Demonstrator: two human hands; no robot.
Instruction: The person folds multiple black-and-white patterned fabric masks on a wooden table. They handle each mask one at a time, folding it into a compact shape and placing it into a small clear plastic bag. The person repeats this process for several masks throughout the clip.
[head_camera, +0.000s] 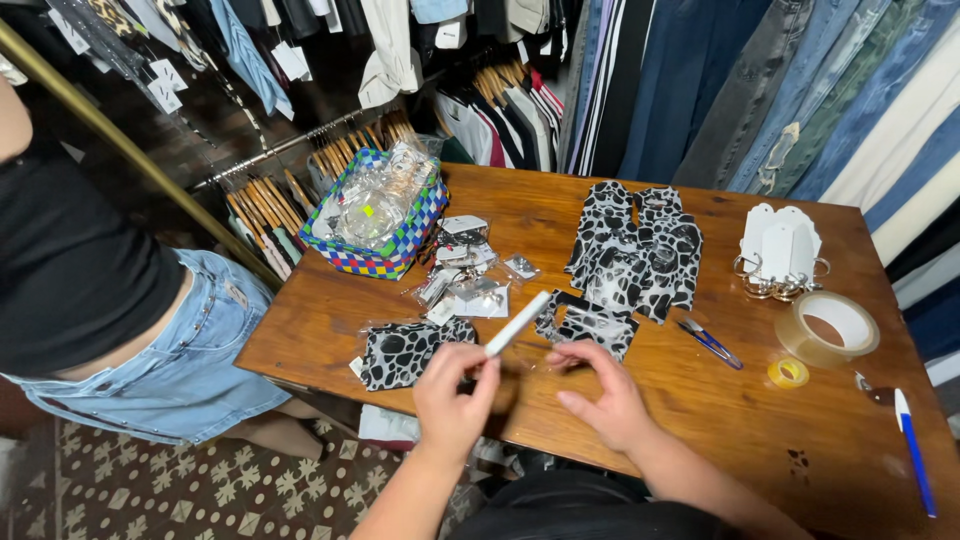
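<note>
Low in the middle of the frame, the person's left hand (452, 392) pinches the lower end of a slim white stick-shaped tool (517, 323) between thumb and fingers, its grip closed on it; the tool slants up and to the right over the brown wooden surface (660, 400). Just right of it, the right hand (601, 397) has its fingers curled narrow around a small clear plastic piece (545, 365), too blurred to tell apart further.

One black-and-white spotted card (408, 350) lies at the left hand's upper left, and a second one (587, 325) lies just above the right hand. A larger overlapping pile of the same spotted cards (633, 245) sits in the upper middle; their number there cannot be counted. Between them, a scatter of small clear packets (470, 275) with metal pieces spreads over the surface, also too many and too jumbled to count.

In the upper left stands one woven basket in blue, green and white checks (405, 240), filled with clear bags. To the right are two white tag-shaped cards (781, 245) carrying metal rings, one wide roll of clear tape (828, 327), one small yellow roll (788, 373), one pair of blue-handled snips (709, 342) and one blue-and-white pen (914, 450) at the lower right edge.

Another person in a black top and denim shorts (110, 320) stands at the left. Hanging clothes (760, 90) fill the top of the frame.
</note>
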